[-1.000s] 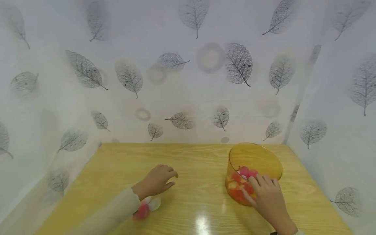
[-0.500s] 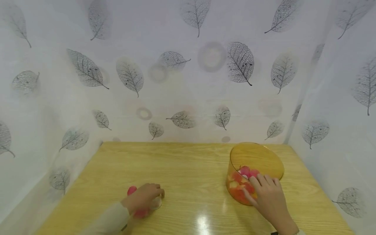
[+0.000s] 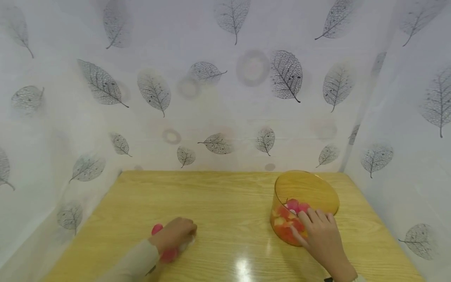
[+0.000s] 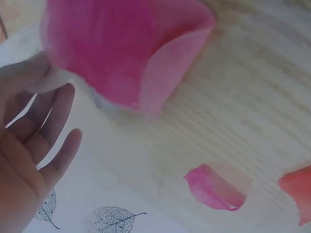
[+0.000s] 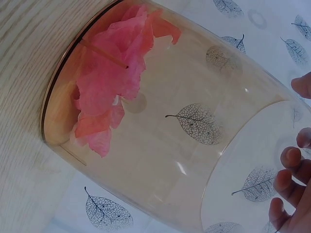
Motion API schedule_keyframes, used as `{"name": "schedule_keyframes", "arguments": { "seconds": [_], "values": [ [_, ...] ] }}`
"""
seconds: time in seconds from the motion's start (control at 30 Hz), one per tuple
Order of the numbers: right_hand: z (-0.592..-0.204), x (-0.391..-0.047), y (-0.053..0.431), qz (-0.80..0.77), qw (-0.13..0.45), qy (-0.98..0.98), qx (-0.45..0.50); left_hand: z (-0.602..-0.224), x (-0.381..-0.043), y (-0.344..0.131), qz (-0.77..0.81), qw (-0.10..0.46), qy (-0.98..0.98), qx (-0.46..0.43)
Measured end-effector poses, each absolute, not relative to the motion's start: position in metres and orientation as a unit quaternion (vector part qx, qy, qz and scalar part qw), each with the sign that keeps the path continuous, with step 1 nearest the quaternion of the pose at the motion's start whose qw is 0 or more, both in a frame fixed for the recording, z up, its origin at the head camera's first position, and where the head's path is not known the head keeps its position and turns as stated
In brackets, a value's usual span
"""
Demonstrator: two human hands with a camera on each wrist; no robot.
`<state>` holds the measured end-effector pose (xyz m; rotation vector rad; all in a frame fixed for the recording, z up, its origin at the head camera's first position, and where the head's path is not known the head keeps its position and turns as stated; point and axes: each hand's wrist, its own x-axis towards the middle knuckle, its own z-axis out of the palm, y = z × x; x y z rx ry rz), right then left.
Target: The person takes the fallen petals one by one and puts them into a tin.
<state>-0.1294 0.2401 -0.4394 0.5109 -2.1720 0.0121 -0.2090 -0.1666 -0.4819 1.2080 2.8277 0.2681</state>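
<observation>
My left hand point(image 3: 176, 233) is low over the table at the left, fingers bent down onto a whitish petal point(image 4: 51, 80) and pinching it, with the fingertips partly hidden. Beside it, close to the wrist camera, is a large pink petal point(image 4: 107, 53). A small pink petal point(image 4: 216, 189) lies on the table apart from the hand. On the right, my right hand point(image 3: 322, 239) holds the front rim of a clear amber container point(image 3: 306, 188), thumb outside and fingers over the edge. Inside the container sit pink and orange petals point(image 5: 112, 73) with a thin stem.
The light wooden table point(image 3: 218, 196) spreads between the two hands. White walls point(image 3: 218, 105) with a leaf print stand behind it and on both sides. An orange-red petal point(image 4: 299, 189) shows at the right edge of the left wrist view.
My left hand has moved back toward the near side and down onto the petals, its fingers now bent. The right hand and the container have stayed in place.
</observation>
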Motion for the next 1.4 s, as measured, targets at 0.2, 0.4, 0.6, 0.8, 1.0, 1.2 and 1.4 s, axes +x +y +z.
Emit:
{"name": "schedule_keyframes", "arguments": {
  "seconds": [0.2, 0.4, 0.6, 0.8, 1.0, 1.2, 1.4],
  "values": [
    [-0.440, -0.130, 0.240, 0.005, 0.440, -0.874, 0.205, -0.470, -0.214, -0.164, 0.066, -0.080, 0.916, 0.388],
    [-0.441, -0.131, 0.240, -0.001, 0.437, -0.877, 0.200, -0.464, -0.220, -0.161, 0.083, -0.163, 0.908, 0.377],
    [-0.441, -0.130, 0.240, 0.003, 0.440, -0.875, 0.202, -0.446, -0.230, -0.144, 0.100, -0.201, 0.897, 0.380],
    [-0.441, -0.130, 0.241, 0.002, 0.437, -0.877, 0.200, -0.414, -0.244, -0.104, 0.115, -0.234, 0.879, 0.400],
    [-0.440, -0.130, 0.242, 0.001, 0.437, -0.877, 0.201, -0.380, -0.255, -0.042, 0.121, -0.248, 0.858, 0.433],
    [-0.439, -0.129, 0.242, 0.001, 0.435, -0.878, 0.201, -0.355, -0.254, 0.024, 0.121, -0.225, 0.845, 0.470],
    [-0.438, -0.129, 0.241, -0.003, 0.437, -0.877, 0.198, -0.356, -0.250, 0.082, 0.104, -0.177, 0.843, 0.497]
  ]
}}
